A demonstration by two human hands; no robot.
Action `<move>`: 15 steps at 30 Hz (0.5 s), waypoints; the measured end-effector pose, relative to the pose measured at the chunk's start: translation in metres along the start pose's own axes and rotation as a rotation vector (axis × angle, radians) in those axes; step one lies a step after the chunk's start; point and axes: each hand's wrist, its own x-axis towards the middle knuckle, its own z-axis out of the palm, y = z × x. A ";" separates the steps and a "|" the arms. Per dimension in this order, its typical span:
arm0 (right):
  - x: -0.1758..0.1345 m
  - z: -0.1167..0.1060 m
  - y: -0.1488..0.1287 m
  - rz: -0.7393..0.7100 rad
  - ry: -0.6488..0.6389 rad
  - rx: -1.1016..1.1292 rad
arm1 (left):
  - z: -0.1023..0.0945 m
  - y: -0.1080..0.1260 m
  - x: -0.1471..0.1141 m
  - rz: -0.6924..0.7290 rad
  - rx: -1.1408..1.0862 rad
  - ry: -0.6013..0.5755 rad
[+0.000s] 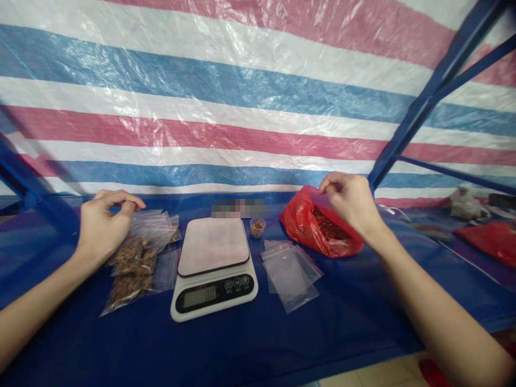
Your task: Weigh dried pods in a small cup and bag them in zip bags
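Observation:
My left hand (107,221), thumb and forefinger curled together, is over a pile of clear zip bags (133,266) filled with brown dried pieces. Whatever its fingertips hold, if anything, I cannot make out. My right hand (350,200) is closed in a pinch at the upper rim of a red plastic bag (296,217), whose mouth shows dark red dried pieces (328,224). Between the hands sits a white kitchen scale (214,244) with a bare plate and a display seeming to read 0.0. Flat, unfilled zip bags (290,274) lie right of the scale.
A small clear cup (257,228) of brown bits stands behind the scale's right corner. Blue metal bars (423,107) rise at both sides, before a striped plastic sheet (226,129). Another red bag (489,242) lies far right on the blue table cover (226,349).

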 end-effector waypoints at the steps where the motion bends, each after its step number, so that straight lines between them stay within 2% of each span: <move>1: 0.002 -0.001 0.014 0.041 -0.138 -0.062 | 0.000 0.000 0.000 -0.009 0.005 -0.004; 3: 0.000 0.005 0.036 0.026 -0.404 -0.093 | 0.001 0.001 -0.001 -0.027 0.010 -0.007; 4: -0.003 0.012 0.043 -0.007 -0.497 -0.084 | 0.001 0.002 -0.002 -0.030 0.009 -0.011; 6: -0.011 0.027 0.048 -0.074 -0.587 -0.078 | 0.000 0.003 -0.004 -0.022 0.003 -0.030; 10: -0.023 0.045 0.043 -0.105 -0.559 -0.150 | -0.001 0.006 -0.007 -0.020 -0.011 -0.050; 15: -0.022 0.045 0.049 -0.091 -0.531 -0.141 | 0.001 0.003 -0.007 -0.037 -0.013 -0.050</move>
